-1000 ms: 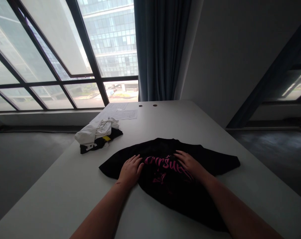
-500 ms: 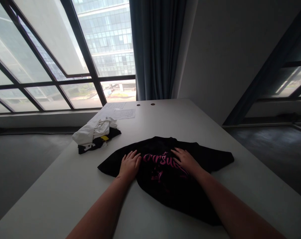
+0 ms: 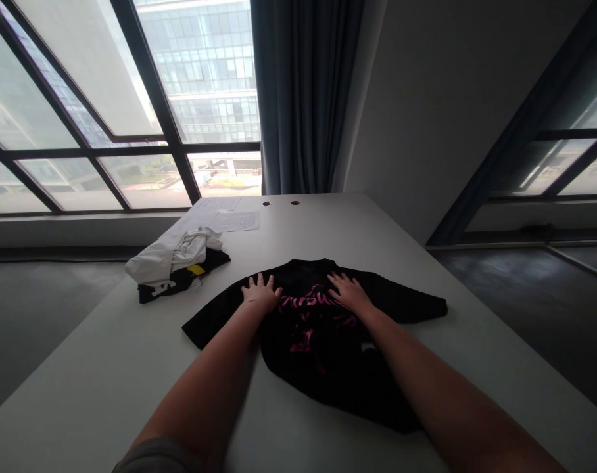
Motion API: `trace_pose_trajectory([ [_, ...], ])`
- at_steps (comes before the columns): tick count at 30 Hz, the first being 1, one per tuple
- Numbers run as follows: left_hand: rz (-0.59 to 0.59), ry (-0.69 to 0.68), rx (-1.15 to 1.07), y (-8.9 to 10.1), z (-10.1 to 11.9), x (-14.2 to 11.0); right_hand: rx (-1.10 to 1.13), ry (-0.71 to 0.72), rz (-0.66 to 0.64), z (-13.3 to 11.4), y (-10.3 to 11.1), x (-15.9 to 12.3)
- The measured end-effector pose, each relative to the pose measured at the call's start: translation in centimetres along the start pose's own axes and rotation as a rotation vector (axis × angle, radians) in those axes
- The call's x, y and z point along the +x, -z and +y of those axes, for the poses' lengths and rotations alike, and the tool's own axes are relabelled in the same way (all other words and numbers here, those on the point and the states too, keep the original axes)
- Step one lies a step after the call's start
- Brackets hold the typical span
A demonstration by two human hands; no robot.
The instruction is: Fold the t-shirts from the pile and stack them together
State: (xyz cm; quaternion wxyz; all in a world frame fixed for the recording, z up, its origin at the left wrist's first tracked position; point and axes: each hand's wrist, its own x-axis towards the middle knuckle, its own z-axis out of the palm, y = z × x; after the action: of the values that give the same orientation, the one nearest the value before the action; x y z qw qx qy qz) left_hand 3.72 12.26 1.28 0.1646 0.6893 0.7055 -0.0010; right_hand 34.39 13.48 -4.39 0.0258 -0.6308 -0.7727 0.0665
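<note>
A black T-shirt with pink lettering lies spread on the white table, its collar toward the far end and its sleeves out to both sides. My left hand rests on the shirt's upper left part, fingers spread. On the upper right part, beside the lettering, my right hand lies flat with its fingers apart. Both palms face down on the cloth. My forearms cover part of the left sleeve and of the lower right side of the shirt.
A crumpled pile of clothes, a white garment over a black one, sits at the table's left edge. Behind it lie printed papers. Two round holes are near the far edge. A blue curtain hangs beyond, beside windows.
Both hands have slid away from me, up toward the shirt's shoulders, and the left fingers have spread wider. The shirt looks flatter near the collar. The view has shifted slightly.
</note>
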Motion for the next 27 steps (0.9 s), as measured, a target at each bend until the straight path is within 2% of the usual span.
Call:
trace_pose_trajectory([
  [5, -0.085, 0.071, 0.069, 0.7, 0.6, 2.6, -0.004, -0.055, -0.029, -0.2, 0.8, 3.7],
  [9, -0.123, 0.130, 0.163, 0.5, 0.8, 4.3, -0.021, -0.111, -0.064, -0.4, 1.1, 6.3],
  [15, -0.117, 0.146, 0.161, 0.2, 0.6, 6.3, 0.025, -0.105, -0.119, 0.4, 1.6, 9.1],
  [27, -0.083, 0.141, 0.120, 1.0, -0.4, 11.2, 0.086, -0.148, -0.245, 2.6, 3.4, 15.1],
])
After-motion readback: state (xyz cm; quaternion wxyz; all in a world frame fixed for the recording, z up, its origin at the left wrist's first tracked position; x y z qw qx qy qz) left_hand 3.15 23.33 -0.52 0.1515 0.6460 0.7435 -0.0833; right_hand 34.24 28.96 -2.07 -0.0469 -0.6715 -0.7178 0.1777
